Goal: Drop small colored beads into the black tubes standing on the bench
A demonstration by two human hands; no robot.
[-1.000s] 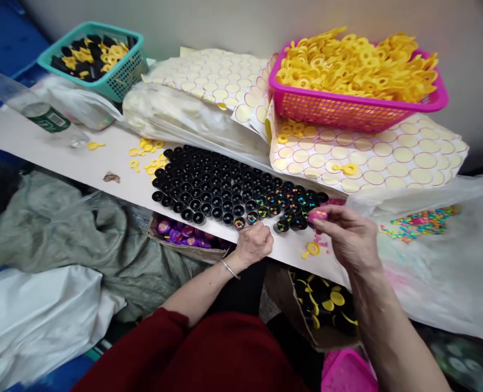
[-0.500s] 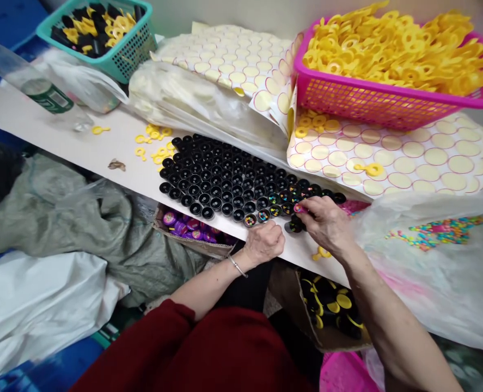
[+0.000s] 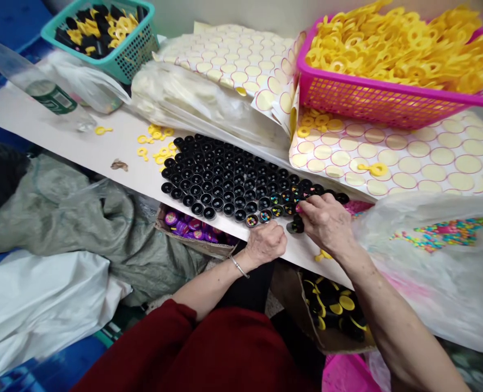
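Rows of small black cups [image 3: 218, 180] stand packed together on the table. Several near the right end, such as a filled cup [image 3: 265, 216], hold colourful beads. My left hand [image 3: 267, 241] rests curled at the table's front edge, just below the filled cups; whatever it may hold is hidden. Over the right end of the rows, my right hand [image 3: 326, 220] is closed with its fingertips pinched on a small pink piece [image 3: 298, 208], mostly covered by the fingers. A black cup [image 3: 295, 225] stands right below those fingertips, apart from the rows.
A pink basket [image 3: 372, 90] heaped with yellow ring pieces stands at the back right. A teal basket [image 3: 130, 54] and plastic bottle [image 3: 53, 98] are at the left. Loose beads [image 3: 445, 234] lie on clear plastic sheeting at right. Boxes of purple pieces [image 3: 192, 226] and black-yellow pieces [image 3: 335, 307] sit below.
The fingers of my right hand have turned slightly, so less of the pink piece shows. My left hand stays in place; the whole view has shifted a little.
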